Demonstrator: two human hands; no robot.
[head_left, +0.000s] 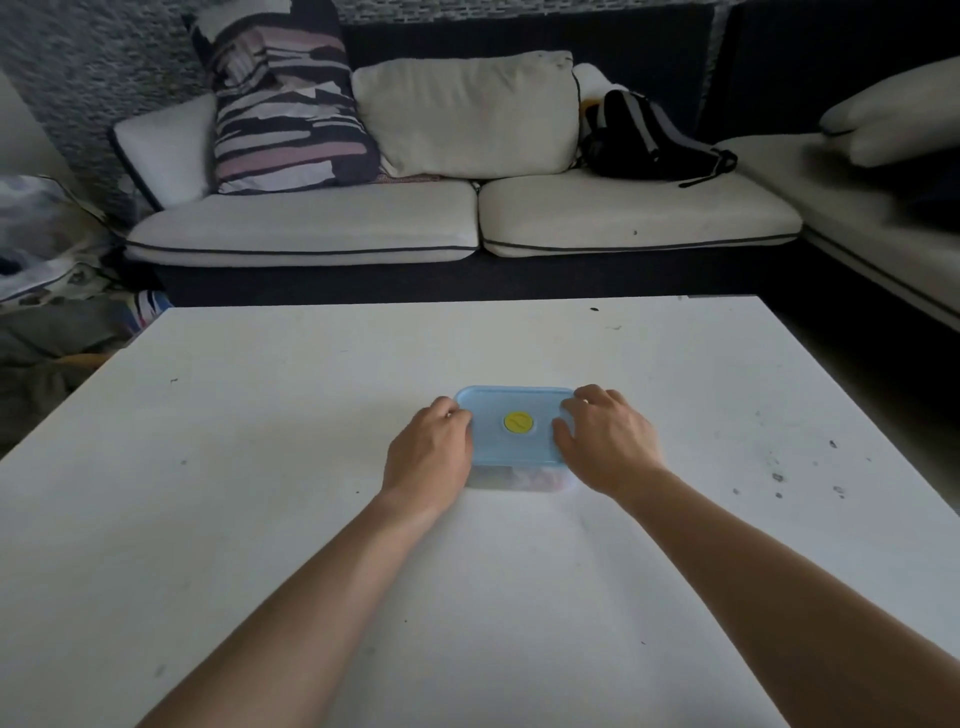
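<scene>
A small clear food container (519, 479) with a light blue lid (514, 400) stands on the white table (260, 467), a little beyond its middle. A round yellow valve (518, 422) sits in the centre of the lid. My left hand (428, 454) grips the container's left end, fingers curled over the lid's edge. My right hand (605, 439) grips the right end, fingers curled over the lid and the thumb on top. Something pale and reddish shows dimly through the container's front wall.
Beyond the table's far edge stands a dark sofa with white seat cushions (311, 228), a striped pillow (291, 98), a cream pillow (467, 114) and a black backpack (649, 140). Bags and cloth (47, 249) are piled at the left. Dark specks (779, 478) mark the table's right side.
</scene>
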